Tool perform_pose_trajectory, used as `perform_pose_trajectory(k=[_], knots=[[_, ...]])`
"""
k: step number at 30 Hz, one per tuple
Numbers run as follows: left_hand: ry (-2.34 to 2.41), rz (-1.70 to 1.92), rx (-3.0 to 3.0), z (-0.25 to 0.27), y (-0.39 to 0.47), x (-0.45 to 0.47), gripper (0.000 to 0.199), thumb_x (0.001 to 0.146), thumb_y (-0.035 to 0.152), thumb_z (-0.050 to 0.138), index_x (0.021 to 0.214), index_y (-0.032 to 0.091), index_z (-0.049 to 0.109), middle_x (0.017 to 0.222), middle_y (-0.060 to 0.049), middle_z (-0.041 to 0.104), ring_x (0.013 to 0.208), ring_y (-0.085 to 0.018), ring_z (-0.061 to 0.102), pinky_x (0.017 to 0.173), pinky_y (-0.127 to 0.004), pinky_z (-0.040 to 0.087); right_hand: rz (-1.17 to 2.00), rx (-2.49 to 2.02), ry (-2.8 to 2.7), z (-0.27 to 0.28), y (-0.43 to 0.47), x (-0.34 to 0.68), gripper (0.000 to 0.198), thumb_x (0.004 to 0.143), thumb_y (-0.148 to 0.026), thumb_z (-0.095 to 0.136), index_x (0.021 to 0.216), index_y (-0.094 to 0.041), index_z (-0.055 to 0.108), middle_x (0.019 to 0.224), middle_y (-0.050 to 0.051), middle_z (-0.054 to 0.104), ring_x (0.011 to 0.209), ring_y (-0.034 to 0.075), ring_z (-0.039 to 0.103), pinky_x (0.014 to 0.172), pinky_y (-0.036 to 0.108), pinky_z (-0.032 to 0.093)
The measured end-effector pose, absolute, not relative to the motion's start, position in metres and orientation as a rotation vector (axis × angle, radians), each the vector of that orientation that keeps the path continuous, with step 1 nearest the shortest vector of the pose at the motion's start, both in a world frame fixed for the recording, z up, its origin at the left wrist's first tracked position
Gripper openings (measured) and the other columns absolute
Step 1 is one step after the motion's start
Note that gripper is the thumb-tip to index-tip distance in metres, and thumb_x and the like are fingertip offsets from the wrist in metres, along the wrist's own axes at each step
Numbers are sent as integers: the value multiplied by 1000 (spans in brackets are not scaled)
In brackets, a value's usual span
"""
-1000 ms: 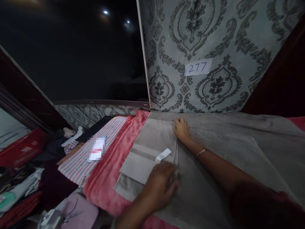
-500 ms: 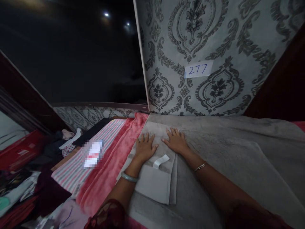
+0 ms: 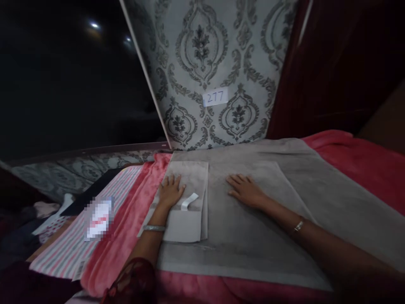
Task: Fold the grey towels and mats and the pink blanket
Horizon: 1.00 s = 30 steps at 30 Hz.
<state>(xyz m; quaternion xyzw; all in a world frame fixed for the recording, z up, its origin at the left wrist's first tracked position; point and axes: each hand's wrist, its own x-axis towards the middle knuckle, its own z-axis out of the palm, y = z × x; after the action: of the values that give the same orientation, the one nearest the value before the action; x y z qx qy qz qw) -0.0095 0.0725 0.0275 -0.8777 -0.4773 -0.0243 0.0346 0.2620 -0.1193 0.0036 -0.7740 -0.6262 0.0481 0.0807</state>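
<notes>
A large grey cloth (image 3: 240, 240) lies spread over a pink fleece blanket. Its left end is doubled over into a narrow folded section (image 3: 183, 228), where a white fabric tag (image 3: 189, 202) sticks up. My left hand (image 3: 170, 192) rests flat on this section beside the tag, fingers spread. To the right, past the fold's edge, my right hand (image 3: 246, 191) lies palm down on the single spread of grey cloth, fingers stretched out to the left. Neither hand grips anything. Faint creases show in the cloth near the right hand.
Left of the grey cloth are the pink fleece (image 3: 123, 223) and a striped cloth (image 3: 63, 249) with a blurred label. Dark screen (image 3: 69, 84) and patterned wall (image 3: 202, 63) stand behind, with a paper marked 277 (image 3: 215, 97). More pink blanket (image 3: 363, 160) lies at right.
My right hand has slid rightward, off the folded section and away from my left hand, which stays on it. The camera view has turned to the right.
</notes>
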Motion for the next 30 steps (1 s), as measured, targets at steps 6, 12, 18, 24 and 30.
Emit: perform_pose_trajectory(k=[6, 12, 18, 24, 30], knots=[[-1479, -129, -2712, 43, 68, 8, 63, 100, 52, 27, 155, 23, 41, 164, -14, 32, 150, -38, 28, 116, -66, 25, -11, -2534, -1289, -8, -243, 350, 59, 94, -37, 47, 148, -14, 50, 152, 16, 49, 141, 31, 44, 115, 47, 35], [-1003, -96, -2917, 36, 5, 62, 57, 99, 45, 39, 153, 26, 43, 165, -10, 29, 154, -34, 20, 121, -63, 18, 42, -2408, -1023, -12, -296, 350, 53, 88, -33, 49, 137, -15, 61, 118, 11, 72, 107, 26, 66, 94, 36, 50], [-909, -87, -2912, 21, -14, 71, 57, 101, 42, 34, 155, 24, 41, 164, -10, 31, 153, -34, 23, 119, -65, 19, 337, -2246, -942, 0, -293, 337, 53, 83, -33, 56, 133, -19, 65, 111, 9, 75, 103, 29, 68, 92, 39, 52], [-916, -164, -2934, 22, -12, 68, 54, 100, 42, 38, 152, 27, 45, 163, -9, 36, 152, -33, 26, 120, -63, 20, 730, -1700, -732, 11, -292, 326, 47, 81, -33, 56, 126, -21, 67, 112, 9, 75, 103, 28, 70, 92, 44, 57], [-934, -267, -3061, 21, -12, 64, 54, 97, 42, 46, 149, 27, 49, 161, -9, 39, 152, -33, 25, 121, -63, 18, 963, -1586, -669, 19, -291, 317, 45, 79, -46, 55, 112, -19, 70, 83, 13, 75, 78, 31, 73, 76, 45, 60]])
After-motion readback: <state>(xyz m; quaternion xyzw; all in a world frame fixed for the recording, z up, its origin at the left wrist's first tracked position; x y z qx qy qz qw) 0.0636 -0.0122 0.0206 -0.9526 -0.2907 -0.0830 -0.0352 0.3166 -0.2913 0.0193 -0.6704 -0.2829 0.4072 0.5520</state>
